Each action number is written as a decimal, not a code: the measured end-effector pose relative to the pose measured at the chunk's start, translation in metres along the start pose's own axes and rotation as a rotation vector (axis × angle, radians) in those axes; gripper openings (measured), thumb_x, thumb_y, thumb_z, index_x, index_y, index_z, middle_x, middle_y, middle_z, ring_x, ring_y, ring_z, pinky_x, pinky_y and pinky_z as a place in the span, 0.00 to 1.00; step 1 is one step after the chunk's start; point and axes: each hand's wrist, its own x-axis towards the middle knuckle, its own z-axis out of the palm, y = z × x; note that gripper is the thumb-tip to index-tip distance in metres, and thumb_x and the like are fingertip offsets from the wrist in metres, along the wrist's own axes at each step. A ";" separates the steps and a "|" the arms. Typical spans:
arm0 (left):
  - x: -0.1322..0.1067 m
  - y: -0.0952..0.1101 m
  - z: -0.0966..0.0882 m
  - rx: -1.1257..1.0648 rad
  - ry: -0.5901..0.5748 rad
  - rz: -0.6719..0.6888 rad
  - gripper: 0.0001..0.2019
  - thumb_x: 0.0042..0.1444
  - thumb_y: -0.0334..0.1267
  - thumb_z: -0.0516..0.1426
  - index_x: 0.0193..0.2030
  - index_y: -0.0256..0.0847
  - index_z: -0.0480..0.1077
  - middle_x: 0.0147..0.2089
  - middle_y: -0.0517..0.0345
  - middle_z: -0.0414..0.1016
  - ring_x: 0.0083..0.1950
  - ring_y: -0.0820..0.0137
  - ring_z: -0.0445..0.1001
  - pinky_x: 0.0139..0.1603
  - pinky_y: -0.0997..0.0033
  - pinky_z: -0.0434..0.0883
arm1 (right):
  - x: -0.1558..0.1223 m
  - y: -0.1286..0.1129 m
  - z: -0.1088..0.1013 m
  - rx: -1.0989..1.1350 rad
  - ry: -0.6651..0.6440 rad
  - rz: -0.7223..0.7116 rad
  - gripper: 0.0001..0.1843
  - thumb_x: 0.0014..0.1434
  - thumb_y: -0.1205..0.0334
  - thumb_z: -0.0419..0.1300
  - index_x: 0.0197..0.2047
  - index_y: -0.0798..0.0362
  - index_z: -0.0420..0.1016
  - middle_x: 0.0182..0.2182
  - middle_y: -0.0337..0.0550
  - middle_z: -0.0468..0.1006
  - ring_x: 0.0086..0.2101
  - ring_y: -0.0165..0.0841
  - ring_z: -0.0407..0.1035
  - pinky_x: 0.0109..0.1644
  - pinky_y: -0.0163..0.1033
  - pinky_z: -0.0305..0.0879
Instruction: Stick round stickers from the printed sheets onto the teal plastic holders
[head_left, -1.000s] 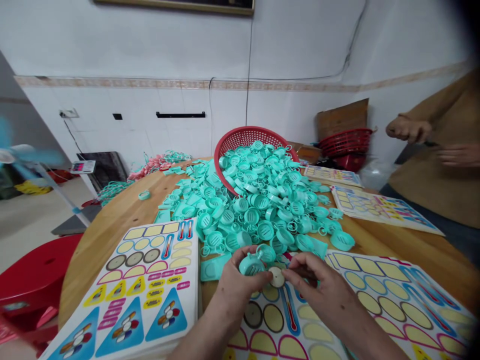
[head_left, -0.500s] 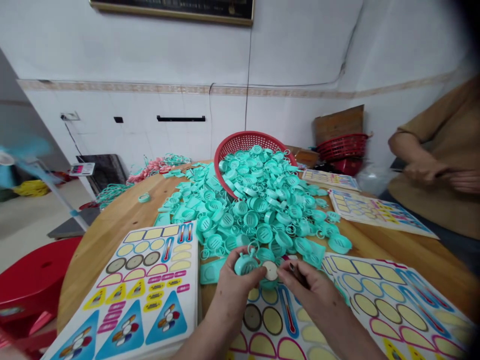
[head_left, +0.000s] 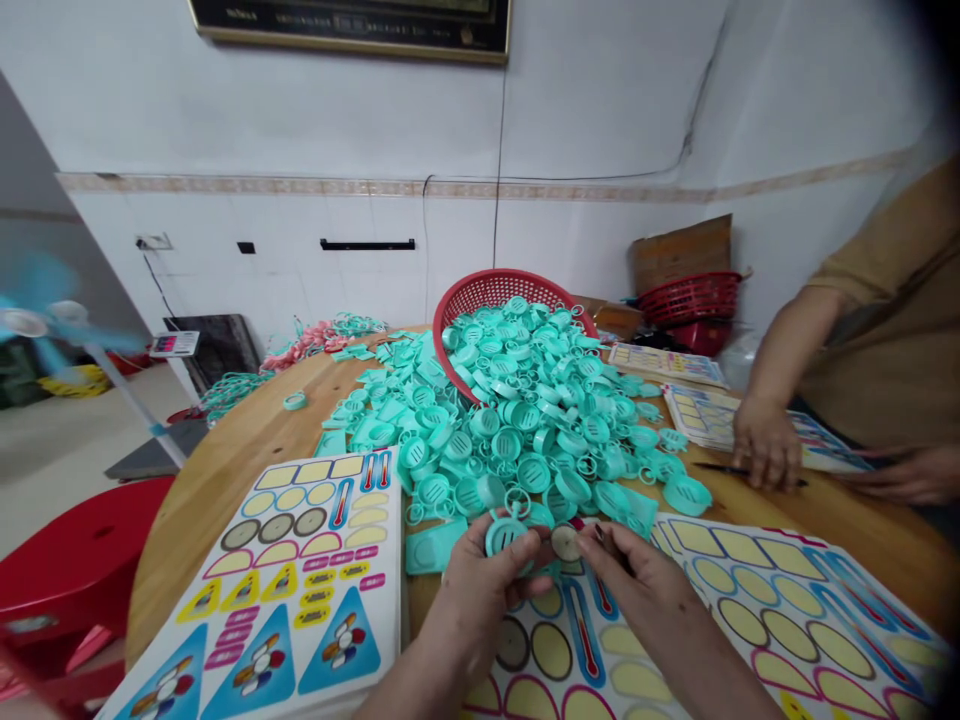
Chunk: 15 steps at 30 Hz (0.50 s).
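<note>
1. One ringed teal case (head_left: pixel 504 538) is sitting in L hand (head_left: pixel 491 568), fingers curling round it.
2. R hand (head_left: pixel 636 562) is pinching a round sticker (head_left: pixel 565 543), just beside the case, above a printed sheet (head_left: pixel 551 650).
3. Red basket (head_left: pixel 501 283) is leaning on the desk (head_left: pixel 240 450), w/ teal pieces (head_left: pixel 517 415) heaping in & before it.
4. Co-worker's hand (head_left: pixel 766 440) is resting over a pen (head_left: pixel 716 467).

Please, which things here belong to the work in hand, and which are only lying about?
In work, probably: teal case in left hand; pale disc at right hand; sticker sheet below; teal pile.

Just around, likely: red stool; blue fan; cardboard.
</note>
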 end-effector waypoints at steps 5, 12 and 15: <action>0.001 0.000 -0.001 0.004 0.072 0.013 0.19 0.47 0.40 0.65 0.43 0.36 0.67 0.40 0.47 0.78 0.41 0.64 0.78 0.30 0.76 0.73 | -0.004 -0.016 -0.011 0.185 0.191 0.137 0.15 0.52 0.47 0.61 0.34 0.50 0.74 0.31 0.37 0.74 0.37 0.34 0.66 0.40 0.34 0.61; 0.006 -0.003 -0.005 -0.282 -0.043 -0.001 0.15 0.60 0.43 0.52 0.45 0.32 0.66 0.43 0.42 0.77 0.47 0.60 0.76 0.45 0.65 0.73 | -0.011 -0.022 -0.006 0.530 -0.063 0.219 0.18 0.46 0.48 0.67 0.34 0.52 0.75 0.21 0.32 0.62 0.23 0.25 0.52 0.27 0.31 0.51; 0.005 -0.004 -0.005 -0.283 -0.111 0.039 0.12 0.59 0.39 0.53 0.46 0.33 0.66 0.45 0.43 0.77 0.48 0.61 0.75 0.46 0.66 0.73 | -0.014 -0.020 -0.001 0.528 -0.101 0.206 0.17 0.48 0.48 0.67 0.35 0.52 0.74 0.22 0.32 0.62 0.24 0.26 0.51 0.28 0.31 0.50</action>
